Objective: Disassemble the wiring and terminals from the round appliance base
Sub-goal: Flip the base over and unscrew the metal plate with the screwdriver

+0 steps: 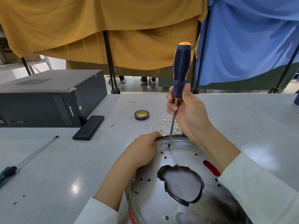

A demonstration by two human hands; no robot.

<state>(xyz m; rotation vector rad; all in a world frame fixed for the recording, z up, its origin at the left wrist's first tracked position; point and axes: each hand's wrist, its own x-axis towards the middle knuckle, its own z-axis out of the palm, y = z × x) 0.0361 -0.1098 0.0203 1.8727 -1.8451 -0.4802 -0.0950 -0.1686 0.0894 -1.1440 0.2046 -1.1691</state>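
- Round shiny metal appliance base (186, 160) lies flat on the pale grey surface (64, 167), near edge, in front of the person; a large irregular hole edged in black tape (181, 185) at its middle, red slot (211, 168) on the right.
- Left hand (144, 151) grips the base's far-left rim, fingers curled over the edge.
- Right hand (189, 110) holds a dark blue and orange screwdriver (181, 68) upright, fingers clamped around the bottom of the handle and top of the shaft; tip just above the base, beside a small silver screw (171, 156).
- Loose white wires with brass terminals (168, 126) lie on the surface just beyond the base.
- Roll of black tape (141, 115) farther back.
- Second long screwdriver (29, 159) lies far left.
- Black desktop computer case (48, 97) at back left, flat black bar (88, 127) beside it.
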